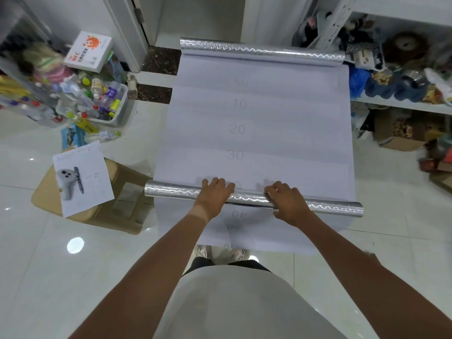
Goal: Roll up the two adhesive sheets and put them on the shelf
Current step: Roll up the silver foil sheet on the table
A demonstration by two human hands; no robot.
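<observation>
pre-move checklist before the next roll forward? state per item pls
1. Left hand on the near silver foil roll: ok, fingers draped over its top.
2. Right hand on the same roll: ok, curled round it.
3. Roll square to the white backing sheet: not ok, its right end sits nearer the person.
4. Path ahead on the sheet: ok, bare up to the far silver foil roll.
5. Roll tightness: cannot tell.
6. Space on the white metal shelf: not ok, visible tiers look crowded.
</observation>
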